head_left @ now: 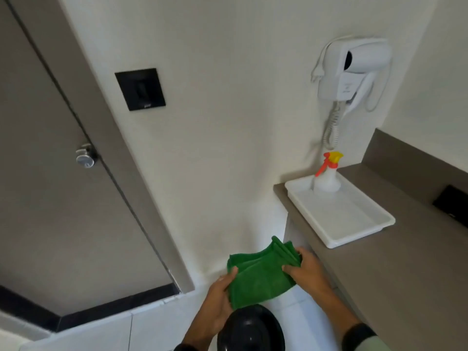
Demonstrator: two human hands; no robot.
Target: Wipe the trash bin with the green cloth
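A folded green cloth (260, 273) is stretched between both hands, low in the middle of the view. My left hand (219, 302) pinches its lower left edge. Gripping the upper right corner is my right hand (306, 269). Just below the cloth, at the bottom edge of the frame, stands a round black trash bin (252, 330) with a glossy lid on the white tiled floor. The cloth hangs above the bin, and I cannot tell whether it touches the lid.
A grey counter (395, 282) runs along the right, carrying a white tray (354, 224) with a spray bottle (328, 178). A white hair dryer (354, 72) hangs on the wall above. A grey door (50, 198) with a knob fills the left; a black switch plate (140, 89) is beside it.
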